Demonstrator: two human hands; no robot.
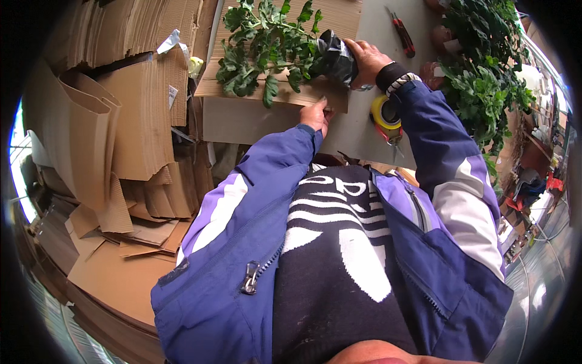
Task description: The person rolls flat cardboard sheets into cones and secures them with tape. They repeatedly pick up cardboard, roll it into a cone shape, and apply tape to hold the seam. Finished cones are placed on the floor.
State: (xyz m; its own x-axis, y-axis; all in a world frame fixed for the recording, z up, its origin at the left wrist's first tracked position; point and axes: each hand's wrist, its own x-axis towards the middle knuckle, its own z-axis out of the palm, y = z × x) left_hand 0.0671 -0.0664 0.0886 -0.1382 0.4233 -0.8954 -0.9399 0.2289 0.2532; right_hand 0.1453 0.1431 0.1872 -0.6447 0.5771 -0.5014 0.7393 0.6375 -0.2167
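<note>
A leafy green potted plant (260, 51) lies on its side across a sheet of brown cardboard (242, 88), its foliage toward the left. Black plastic wraps its pot (337, 59) at the right end. My right hand (368, 62) is closed around the base of that pot. Lower down, my left hand (316, 115) pinches the near edge of the cardboard, its fingertips partly hidden beneath the sheet. Beside my right wrist sits a yellow tape roll on a dispenser (386, 113).
A red and black utility knife (401, 33) lies on the grey table (236, 124), toward the far right. Several more leafy plants (485, 91) stand along the right side. Tall stacks of folded cardboard (136, 115) crowd the left.
</note>
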